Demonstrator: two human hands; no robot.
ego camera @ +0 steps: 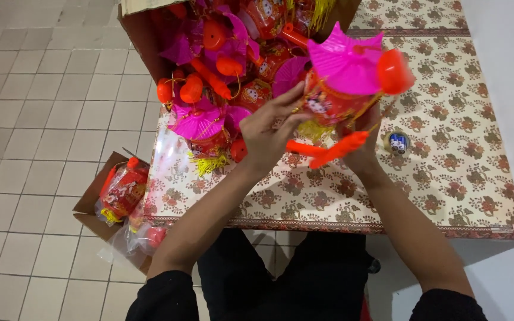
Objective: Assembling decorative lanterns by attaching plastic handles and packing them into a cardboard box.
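**Toy lantern held over patterned table**

Head view, looking down. Left hand [267, 134] raised above the table [447, 178], fingers spread and pressed against the side of a toy lantern [337, 98]. Right hand [361, 145] underneath and behind, mostly hidden by the lantern; grip closed around its lower part, exact finger placement not visible. Lantern in mid-air above the middle of the table: pink fan-shaped top, red printed body, yellow fringe below, a round orange piece at its right side. Orange stick handle [328, 150] jutting out across the front of the right hand, blocking the view of the fingers.

Just behind and to the left, an open cardboard box [144, 35] lying on the table, crowded with more lanterns [215, 71] of the same kind, pink tops and orange parts spilling toward the left hand. Some of the pile touching the floral tablecloth near the left wrist. To the right of the hands, well apart from the box, a small round container [397, 142] standing on the cloth.

On the tiled floor [31, 119] at the table's left edge, a second, smaller box [93, 199] holding lanterns wrapped in clear plastic [123, 190]. Black sleeves at the bottom of the frame.
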